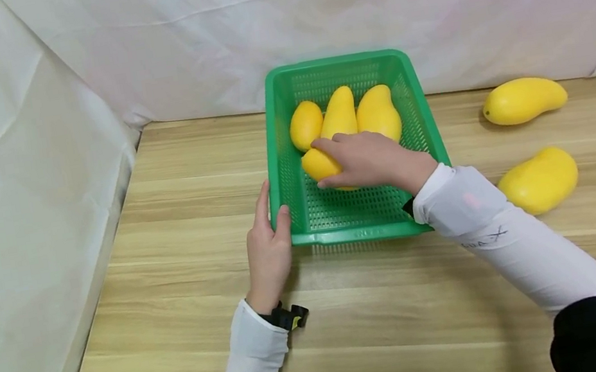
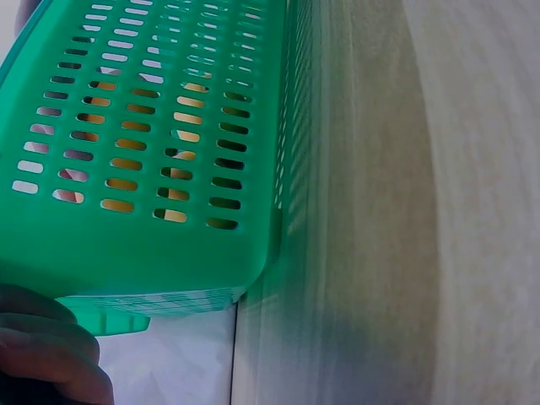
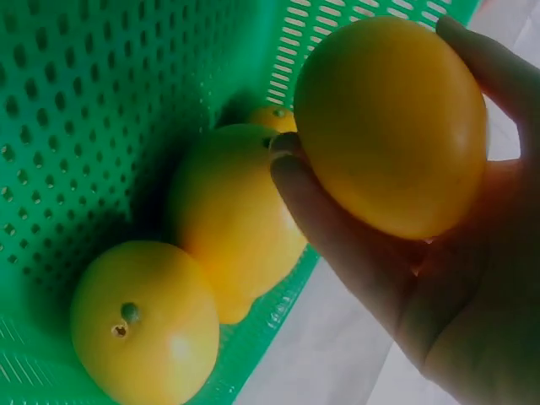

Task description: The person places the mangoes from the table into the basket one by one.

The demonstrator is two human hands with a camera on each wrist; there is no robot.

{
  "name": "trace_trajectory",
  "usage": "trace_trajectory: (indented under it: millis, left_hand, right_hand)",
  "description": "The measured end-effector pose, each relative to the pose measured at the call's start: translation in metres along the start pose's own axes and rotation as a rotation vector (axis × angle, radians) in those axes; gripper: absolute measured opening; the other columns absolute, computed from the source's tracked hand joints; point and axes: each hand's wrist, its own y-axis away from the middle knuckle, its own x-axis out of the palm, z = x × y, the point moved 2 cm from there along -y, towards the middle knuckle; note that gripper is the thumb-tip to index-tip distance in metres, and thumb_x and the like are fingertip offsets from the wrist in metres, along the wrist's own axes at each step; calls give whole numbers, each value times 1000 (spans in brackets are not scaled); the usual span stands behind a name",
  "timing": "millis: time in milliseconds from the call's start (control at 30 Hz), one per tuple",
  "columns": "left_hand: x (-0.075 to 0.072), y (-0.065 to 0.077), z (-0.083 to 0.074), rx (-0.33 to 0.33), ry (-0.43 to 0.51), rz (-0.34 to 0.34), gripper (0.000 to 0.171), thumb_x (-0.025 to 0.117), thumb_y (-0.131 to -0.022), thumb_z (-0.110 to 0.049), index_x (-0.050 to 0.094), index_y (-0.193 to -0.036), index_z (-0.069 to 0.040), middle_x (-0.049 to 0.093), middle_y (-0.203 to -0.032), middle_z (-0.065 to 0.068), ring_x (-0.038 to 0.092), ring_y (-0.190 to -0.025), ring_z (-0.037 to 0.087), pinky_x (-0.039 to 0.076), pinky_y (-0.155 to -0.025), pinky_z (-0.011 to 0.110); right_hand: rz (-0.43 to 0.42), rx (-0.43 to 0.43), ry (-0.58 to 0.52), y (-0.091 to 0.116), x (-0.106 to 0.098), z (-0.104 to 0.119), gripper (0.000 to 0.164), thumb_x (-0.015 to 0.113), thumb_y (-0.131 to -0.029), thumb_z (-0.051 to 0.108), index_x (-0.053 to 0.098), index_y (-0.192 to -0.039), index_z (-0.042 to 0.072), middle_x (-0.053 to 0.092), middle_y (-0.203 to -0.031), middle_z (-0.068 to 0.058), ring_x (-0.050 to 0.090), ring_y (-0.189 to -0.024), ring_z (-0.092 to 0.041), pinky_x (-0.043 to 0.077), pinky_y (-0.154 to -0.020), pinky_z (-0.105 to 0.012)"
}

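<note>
A green perforated plastic basket point(image 1: 364, 233) stands on the table. Inside it, my right hand point(image 1: 366, 159) grips a yellow mango point(image 1: 317, 165) with thumb and fingers around it. From the right wrist view, this mango point(image 3: 392, 126) is held up over other mangoes point(image 3: 145, 325) on the basket floor. Three mangoes lie beyond the hand: a small round one point(image 1: 306, 125), a long one point(image 1: 341, 111) and a plump one point(image 1: 378, 111). My left hand point(image 1: 269, 252) holds the basket's left side near the front corner, thumb at the rim; the left wrist view catches its curled fingers point(image 2: 51, 354) beside the basket wall point(image 2: 126, 253).
Two more mangoes lie on the wooden table point(image 1: 173, 284) right of the basket, one farther back point(image 1: 524, 100) and one nearer point(image 1: 539, 180) by the right forearm. White cloth point(image 1: 261, 29) hangs behind the table and along its left side. The basket's far end stands close to the cloth.
</note>
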Motion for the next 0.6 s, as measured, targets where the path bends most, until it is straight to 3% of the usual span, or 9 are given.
trace_trajectory:
  millis: [267,600]
  left_hand:
    - [-2,-3,0,28,12,-1,51,40,-96,-42,21,-144,-37,37,-51,1,31,-39,15,30,-39,28]
    - [-3,-3,2,20,17,5,51,39,-96,-42,23,-144,-37,40,-54,4,33,-42,16,34,-46,30]
  right_hand:
    - [124,29,-38,-9,8,4,76,42,-86,64,24,-146,21,46,-135,-12,54,-109,-28,42,-92,-46]
    - [201,64,28,-16,20,9,73,45,-86,62,26,-145,24,42,-138,-13,53,-111,-31,44,-90,-48]
